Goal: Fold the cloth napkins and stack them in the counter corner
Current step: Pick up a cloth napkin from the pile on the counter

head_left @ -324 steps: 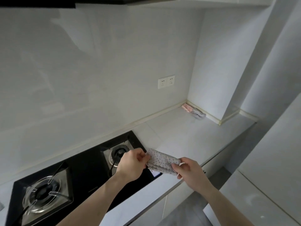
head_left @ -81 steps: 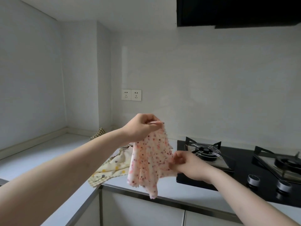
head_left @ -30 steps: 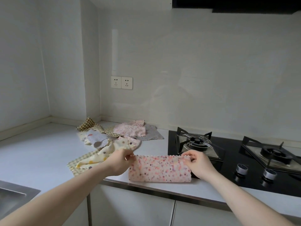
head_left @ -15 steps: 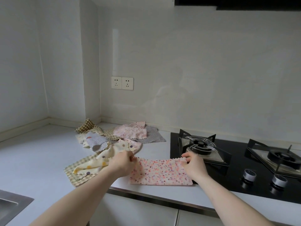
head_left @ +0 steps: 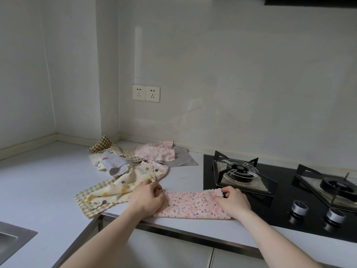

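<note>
The pink spotted napkin lies flat at the counter's front edge, a long strip running 9 to 3 o'clock, its 3 o'clock end touching the hob. The left hand pinches its 9 o'clock end, the right hand its far corner. One loose pile of unfolded napkins sits at 10 o'clock; their number is unclear. Since half a second ago the strip looks narrower.
</note>
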Tool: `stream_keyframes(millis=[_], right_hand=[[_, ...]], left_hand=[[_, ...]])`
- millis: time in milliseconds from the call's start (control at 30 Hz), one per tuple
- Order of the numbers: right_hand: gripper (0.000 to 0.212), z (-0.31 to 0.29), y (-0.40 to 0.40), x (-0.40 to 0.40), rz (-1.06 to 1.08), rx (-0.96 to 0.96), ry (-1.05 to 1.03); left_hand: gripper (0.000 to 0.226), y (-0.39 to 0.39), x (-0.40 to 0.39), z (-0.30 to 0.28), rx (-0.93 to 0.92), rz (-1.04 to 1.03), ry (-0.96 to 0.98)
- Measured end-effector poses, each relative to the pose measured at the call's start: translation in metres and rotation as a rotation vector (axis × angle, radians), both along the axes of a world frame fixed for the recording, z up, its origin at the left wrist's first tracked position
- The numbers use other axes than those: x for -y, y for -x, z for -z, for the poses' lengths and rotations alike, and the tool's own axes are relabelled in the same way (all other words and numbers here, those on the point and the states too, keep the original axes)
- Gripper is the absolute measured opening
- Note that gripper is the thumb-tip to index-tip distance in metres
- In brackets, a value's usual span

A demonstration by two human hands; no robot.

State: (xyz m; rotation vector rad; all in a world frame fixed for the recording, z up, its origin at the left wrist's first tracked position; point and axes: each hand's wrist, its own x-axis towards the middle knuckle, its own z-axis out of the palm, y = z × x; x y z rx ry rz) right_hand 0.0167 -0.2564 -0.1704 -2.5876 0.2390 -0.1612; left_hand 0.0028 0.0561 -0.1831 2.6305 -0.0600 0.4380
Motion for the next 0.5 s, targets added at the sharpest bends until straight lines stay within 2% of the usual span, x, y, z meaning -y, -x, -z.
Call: stream_keyframes(millis=[100,233,333,433,500], right_hand=[[0.06,-0.001,-0.001,-0.003,0.015,-0.008,0.001],[0.037,-0.002,-0.002,-0.003,0.007,-0.058,-0.022],[0.026,0.0,-0.001,-0.001,-0.008,-0.066,-0.041],[0.017,0.001,0.001,0.003,-0.039,-0.031,-0.149],[0.019,-0.002,0.002,0.007,-0.059,-0.013,-0.275]], left_hand=[[0.033,0.0,-0.001,0.001,0.01,0.018,0.025],[0.031,0.0,-0.002,0.002,0.02,0.05,0.031],[0.014,0.002,-0.001,0.001,0.028,0.046,0.149],[0.01,0.002,-0.002,0.001,-0.006,0.041,0.295],[0.012,0.002,-0.003,0.001,-0.019,0.043,0.314]])
